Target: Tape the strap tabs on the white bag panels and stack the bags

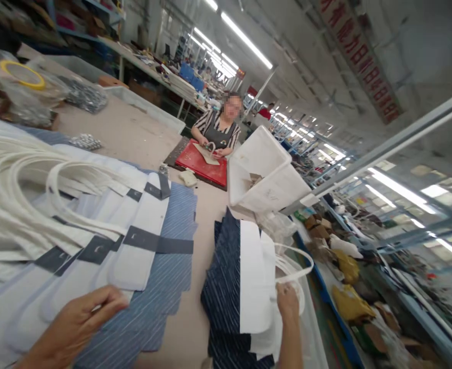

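Now the left hand [76,323] rests fingers-curled on the pale panels [134,256], while the right hand [287,302] pinches a white handle strap [293,266] on the navy stack [226,277].

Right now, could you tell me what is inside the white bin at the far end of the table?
The white bin is tipped so its opening shows. A few small brownish scraps lie against its inner wall. The bottom corner is hidden behind the rim, so anything deeper cannot be seen.

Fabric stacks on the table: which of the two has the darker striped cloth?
The navy striped stack with white panels, beside the right hand. The other, light blue striped stack with white handles, lies by the left hand.
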{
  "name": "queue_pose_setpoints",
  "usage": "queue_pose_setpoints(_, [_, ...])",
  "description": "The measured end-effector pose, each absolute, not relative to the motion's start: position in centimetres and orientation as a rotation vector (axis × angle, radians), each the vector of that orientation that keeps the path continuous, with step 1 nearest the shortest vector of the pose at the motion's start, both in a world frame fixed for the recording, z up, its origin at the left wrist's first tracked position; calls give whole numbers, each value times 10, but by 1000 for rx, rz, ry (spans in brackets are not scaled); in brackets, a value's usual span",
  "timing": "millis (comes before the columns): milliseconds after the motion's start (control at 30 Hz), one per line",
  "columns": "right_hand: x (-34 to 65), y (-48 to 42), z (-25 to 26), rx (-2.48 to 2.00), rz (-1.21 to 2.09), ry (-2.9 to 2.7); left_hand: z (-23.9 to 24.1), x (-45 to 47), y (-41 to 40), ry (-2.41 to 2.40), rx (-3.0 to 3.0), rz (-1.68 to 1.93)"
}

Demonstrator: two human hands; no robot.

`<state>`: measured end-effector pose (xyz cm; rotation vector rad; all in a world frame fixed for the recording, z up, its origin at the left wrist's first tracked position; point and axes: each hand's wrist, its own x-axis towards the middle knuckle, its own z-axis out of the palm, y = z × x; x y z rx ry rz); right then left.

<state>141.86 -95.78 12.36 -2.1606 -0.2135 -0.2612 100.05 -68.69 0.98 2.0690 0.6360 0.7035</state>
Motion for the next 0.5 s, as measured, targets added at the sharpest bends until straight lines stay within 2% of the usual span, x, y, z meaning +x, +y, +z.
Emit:
queue_pose_setpoints(167, [1358,-940,91,-2220,60,-293,39,1007,-696,458,2264,933])
queue_pose_setpoints(233, [1306,-909,81,-2129,286,-509,43,1010,-695,385,2396,970])
queue_pose_setpoints(300, [1254,-875,79,-1899,535,-979,48,1012,-694,304,2496,981])
queue_pose_setpoints(500, [1178,-817,90,-1611,360,-1739,58,1011,-693,246,2607,1015])
